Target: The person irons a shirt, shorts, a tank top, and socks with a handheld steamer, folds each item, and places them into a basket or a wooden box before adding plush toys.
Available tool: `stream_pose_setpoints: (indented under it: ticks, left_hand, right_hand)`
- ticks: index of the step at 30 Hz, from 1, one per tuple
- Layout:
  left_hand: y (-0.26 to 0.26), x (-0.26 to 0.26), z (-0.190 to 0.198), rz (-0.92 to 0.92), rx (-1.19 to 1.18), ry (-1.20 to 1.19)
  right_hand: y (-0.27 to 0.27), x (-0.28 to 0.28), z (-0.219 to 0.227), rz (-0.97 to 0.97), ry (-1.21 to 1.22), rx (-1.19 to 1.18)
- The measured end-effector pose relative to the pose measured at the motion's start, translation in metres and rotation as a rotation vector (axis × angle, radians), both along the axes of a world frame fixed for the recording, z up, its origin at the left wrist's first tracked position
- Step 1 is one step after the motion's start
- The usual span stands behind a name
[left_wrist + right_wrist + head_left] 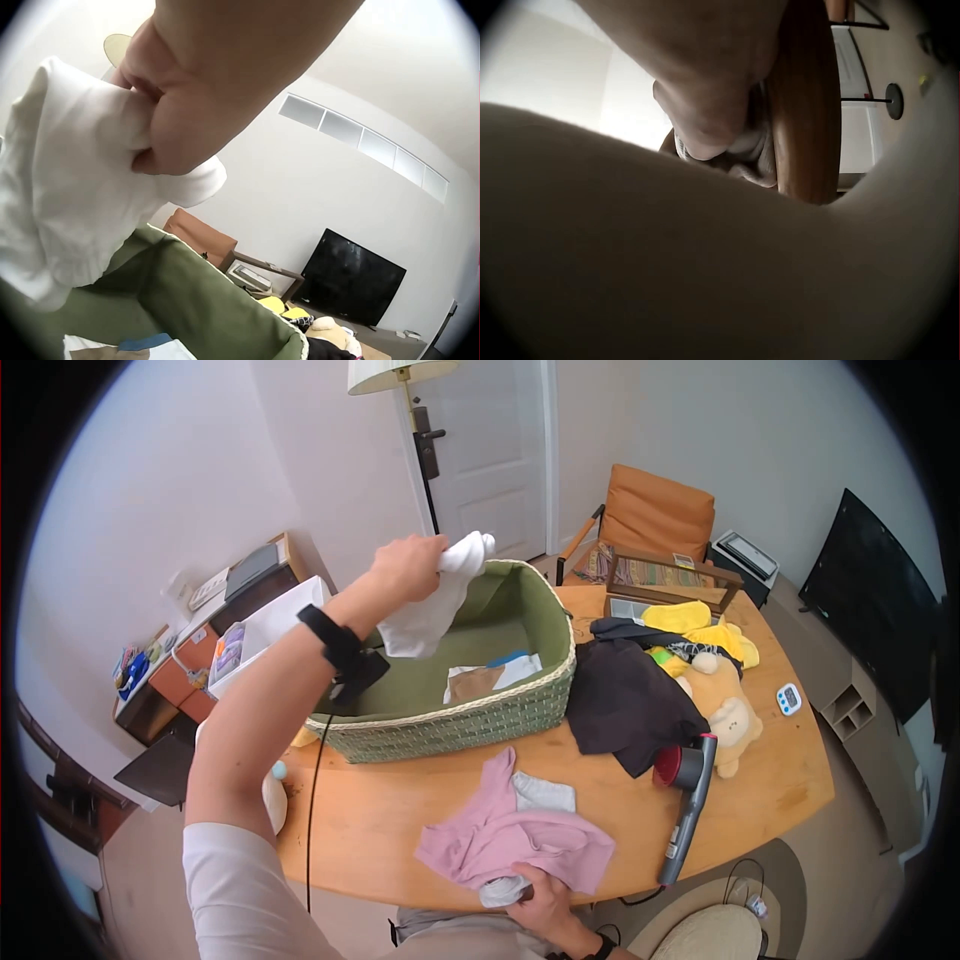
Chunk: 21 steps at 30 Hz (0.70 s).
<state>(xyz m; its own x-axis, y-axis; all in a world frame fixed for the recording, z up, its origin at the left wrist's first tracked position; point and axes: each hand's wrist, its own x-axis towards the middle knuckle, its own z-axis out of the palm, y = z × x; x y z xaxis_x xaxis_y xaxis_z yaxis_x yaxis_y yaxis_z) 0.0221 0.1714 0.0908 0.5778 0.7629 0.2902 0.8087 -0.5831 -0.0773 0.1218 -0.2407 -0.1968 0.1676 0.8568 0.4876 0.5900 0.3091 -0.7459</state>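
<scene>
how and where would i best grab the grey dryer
The dryer is probably best gripped mid-handle, coming from the right, fingers wrapped across: the handle is long, slim and straight, while the bulky round head juts left beside the black cloth.

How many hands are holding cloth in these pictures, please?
2. The left hand holds a white cloth above the green basket; the right hand holds a pale cloth against the pink garment, near the table edge.
</scene>
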Motion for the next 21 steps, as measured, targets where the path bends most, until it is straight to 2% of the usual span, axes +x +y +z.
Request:
stream_pose_setpoints:
  ticks: [1, 3, 4, 6, 7, 8, 10, 11, 13, 16, 18, 20, 21]
  left_hand:
    - [-0.001, 0.011, -0.008, 0.003, 0.044, 0.002]
    - [-0.014, 0.029, -0.026, -0.011, 0.096, -0.013]
    - [-0.025, 0.035, -0.037, -0.028, 0.030, 0.060]
    - [-0.046, 0.045, -0.057, 0.028, -0.203, 0.309]
    - [-0.053, 0.043, -0.065, -0.029, -0.345, 0.389]
    - [-0.054, 0.048, -0.059, 0.055, -0.769, 0.440]
    - [-0.062, 0.035, -0.063, 0.019, -0.875, 0.177]
    - [-0.072, 0.027, -0.059, 0.021, -0.878, 0.176]
    - [-0.102, 0.008, -0.047, -0.039, -0.528, 0.105]
    - [-0.144, -0.028, -0.056, 0.043, -0.493, 0.226]
    - [-0.165, -0.057, -0.080, 0.011, -0.421, 0.219]
    - [-0.171, -0.080, -0.110, -0.151, 0.380, 0.395]
    - [-0.170, -0.085, -0.121, -0.125, 0.369, 0.356]
  right_hand:
    - [0.000, 0.000, -0.002, -0.008, 0.007, -0.006]
    - [0.007, 0.002, 0.004, -0.011, -0.111, 0.148]
    - [0.007, 0.003, 0.006, -0.011, -0.110, 0.147]
    - [0.007, 0.002, 0.009, -0.003, -0.072, 0.126]
    - [0.008, 0.002, 0.010, 0.000, -0.070, 0.125]
    - [0.009, 0.003, 0.009, 0.008, -0.075, 0.136]
    - [0.006, 0.003, 0.006, 0.018, -0.082, 0.141]
    - [0.004, 0.002, 0.003, 0.019, -0.053, 0.092]
    - [0.004, 0.002, 0.003, 0.020, -0.025, 0.045]
    - [0.006, 0.003, 0.008, 0.045, -0.051, 0.080]
    - [0.006, 0.003, 0.008, 0.013, -0.125, 0.113]
    - [0.007, 0.003, 0.007, 0.014, -0.114, 0.116]
    - [0.006, 0.002, 0.006, 0.015, -0.114, 0.121]
